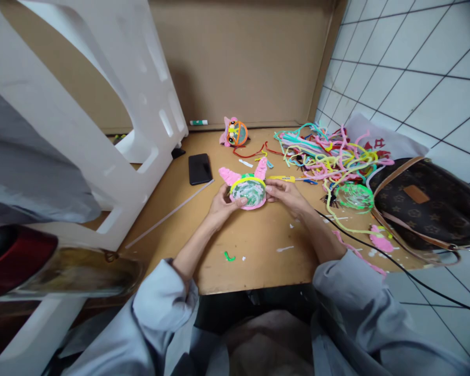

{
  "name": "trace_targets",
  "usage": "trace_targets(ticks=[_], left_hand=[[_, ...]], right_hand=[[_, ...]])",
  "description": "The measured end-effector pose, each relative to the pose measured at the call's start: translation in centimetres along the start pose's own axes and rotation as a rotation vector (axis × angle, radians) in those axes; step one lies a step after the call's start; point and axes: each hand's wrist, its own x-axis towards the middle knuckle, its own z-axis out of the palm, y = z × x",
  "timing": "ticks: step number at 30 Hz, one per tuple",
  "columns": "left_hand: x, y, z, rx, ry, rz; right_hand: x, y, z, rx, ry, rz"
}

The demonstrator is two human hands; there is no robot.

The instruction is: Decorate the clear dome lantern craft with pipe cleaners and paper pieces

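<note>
Both of my hands grip a round pipe-cleaner craft piece (249, 190) just above the wooden desk (258, 256). It has a green and white middle, a yellow and pink rim and two pink ears. My left hand (223, 201) clasps its left edge with curled fingers. My right hand (284, 194) pinches its right edge. A finished pink and orange pipe-cleaner figure (235, 132) stands at the back of the desk.
A tangled pile of coloured pipe cleaners (325, 151) lies right of my hands, with a green wrapped ring (354, 197) and a brown handbag (426, 203) beside it. A black phone (199, 168) lies to the left, near white foam packing (102, 115). A black cable (395, 263) crosses the right edge.
</note>
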Motion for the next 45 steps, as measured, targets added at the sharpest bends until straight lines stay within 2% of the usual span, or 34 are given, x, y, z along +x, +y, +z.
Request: trace_targets(ticks=[3, 7, 13, 25, 30, 33, 37, 40, 41, 45], left_hand=[[0.7, 0.2, 0.1, 0.002, 0.005, -0.005], [1.9, 0.4, 0.8, -0.024, 0.035, -0.015], [3.2, -0.2, 1.5, -0.079, 0.009, -0.009], [2.9, -0.5, 1.1, -0.043, -0.008, 0.003], [2.7, -0.3, 0.9, -0.037, 0.009, -0.007], [2.6, -0.3, 0.7, -0.082, 0.079, -0.037], [2.6, -0.4, 0.0, -0.154, 0.308, -0.071], [2.6, -0.1, -0.7, -0.085, 0.533, 0.028], [2.5, 0.2, -0.8, -0.043, 0.575, 0.078], [1.6, 1.7, -0.1, 0.093, 0.567, 0.209]], right_hand=[[0.6, 0.6, 0.0, 0.027, -0.020, -0.039], [1.4, 1.2, -0.3, 0.025, 0.028, -0.086], [1.5, 1.2, -0.7, -0.043, 0.019, -0.124], [1.0, 0.2, -0.5, -0.006, 0.114, -0.052], [0.9, -0.3, -1.0, -0.004, 0.238, -0.112], [1.1, -0.4, -1.5, 0.002, 0.363, -0.184], [1.3, -0.4, -1.8, -0.029, 0.476, -0.293], [1.0, -0.4, -1.2, -0.066, 0.437, -0.285], [0.8, -0.5, -0.9, -0.077, 0.408, -0.268], [0.0, -0.9, 0.3, -0.106, 0.304, -0.212]])
